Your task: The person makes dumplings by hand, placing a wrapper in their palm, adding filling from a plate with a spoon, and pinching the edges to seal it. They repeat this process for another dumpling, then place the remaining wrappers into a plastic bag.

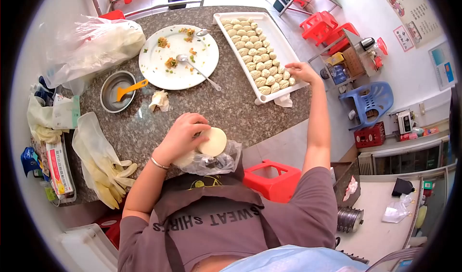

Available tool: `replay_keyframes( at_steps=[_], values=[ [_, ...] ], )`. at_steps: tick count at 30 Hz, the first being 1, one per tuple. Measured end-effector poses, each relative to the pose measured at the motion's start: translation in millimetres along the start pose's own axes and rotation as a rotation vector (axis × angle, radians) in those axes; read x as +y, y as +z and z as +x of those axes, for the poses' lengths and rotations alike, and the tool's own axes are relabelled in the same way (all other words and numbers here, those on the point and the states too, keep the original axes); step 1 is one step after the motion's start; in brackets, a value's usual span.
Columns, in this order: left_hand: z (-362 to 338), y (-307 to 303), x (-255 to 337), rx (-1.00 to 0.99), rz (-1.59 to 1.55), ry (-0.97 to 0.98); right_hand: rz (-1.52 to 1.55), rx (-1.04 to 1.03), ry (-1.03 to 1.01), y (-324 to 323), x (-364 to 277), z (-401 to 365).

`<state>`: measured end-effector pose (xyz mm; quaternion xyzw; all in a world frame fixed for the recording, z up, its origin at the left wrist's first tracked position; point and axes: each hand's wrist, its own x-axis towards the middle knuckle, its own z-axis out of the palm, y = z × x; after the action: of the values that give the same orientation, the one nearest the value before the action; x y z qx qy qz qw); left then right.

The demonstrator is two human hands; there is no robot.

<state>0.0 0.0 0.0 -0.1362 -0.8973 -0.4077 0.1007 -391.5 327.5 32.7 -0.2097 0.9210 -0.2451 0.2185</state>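
My left hand [185, 135], a bracelet at its wrist, pinches the edge of a round dough wrapper [213, 142]. Beneath the wrapper, a clear plastic bag [226, 159] lies at the table edge. My right hand [303, 72] reaches out to the white tray [284, 36], its fingers closed at a pleated dumpling [287, 75] at the right end of the rows. Several rows of dumplings [252, 50] fill the tray's left side. A large white plate [159, 70] with scraps of filling carries a metal spoon [199, 73].
A metal bowl [107, 103] with an orange scraper [130, 90] stands left of the plate. Crumpled tissue [160, 101], a white plastic bag [96, 48] and gloves [103, 161] lie on the speckled table [236, 113]. A red stool [272, 178] stands at the front edge.
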Motion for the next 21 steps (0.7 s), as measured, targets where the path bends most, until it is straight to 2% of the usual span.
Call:
replay_keyframes(
  at_steps=[3, 5, 6, 9, 12, 14, 15, 17, 18, 19, 20, 21],
  values=[
    [2.2, 4.9, 2.7, 0.065, 0.010, 0.039, 0.141, -0.062, -0.020, -7.7, 11.0, -6.2],
    [4.0, 4.9, 3.0, 0.075, 0.003, 0.039, 0.132, 0.221, -0.101, -7.6, 23.7, -4.1],
    [4.3, 5.4, 2.3, 0.072, 0.003, 0.040, 0.135, 0.279, -0.071, -6.5, 25.9, -6.1],
    [5.3, 6.0, 2.7, 0.052, 0.023, 0.056, -0.010, 0.224, -0.004, -7.0, 28.8, -14.8],
    [5.0, 0.6, 13.4, 0.023, -0.164, -0.007, 0.148, 0.244, -0.052, -11.0, 28.0, -27.8],
    [4.3, -2.6, 15.9, -0.067, -0.448, -0.100, 0.161, 0.255, -0.058, -9.0, 28.6, -31.0],
    [3.0, -1.6, 15.8, -0.066, -0.445, -0.102, 0.174, 0.270, -0.065, -8.6, 30.9, -31.2],
    [-0.4, 3.1, 13.9, -0.118, -0.814, -0.245, 0.180, 0.289, -0.081, -8.8, 34.0, -31.0],
    [-1.2, 2.6, 13.0, -0.107, -0.810, -0.250, 0.186, 0.307, -0.095, -6.0, 29.3, -30.5],
    [-1.3, 0.7, 11.6, -0.116, -0.938, -0.270, 0.188, 0.297, -0.106, -2.5, 24.2, -30.0],
    [-1.5, -1.5, 9.7, -0.121, -1.065, -0.289, 0.160, 0.371, -0.141, 0.1, 19.0, -30.0],
    [-1.4, -3.2, 7.2, -0.102, -1.061, -0.298, 0.131, 0.442, -0.178, 3.5, 10.5, -29.8]
  ],
)
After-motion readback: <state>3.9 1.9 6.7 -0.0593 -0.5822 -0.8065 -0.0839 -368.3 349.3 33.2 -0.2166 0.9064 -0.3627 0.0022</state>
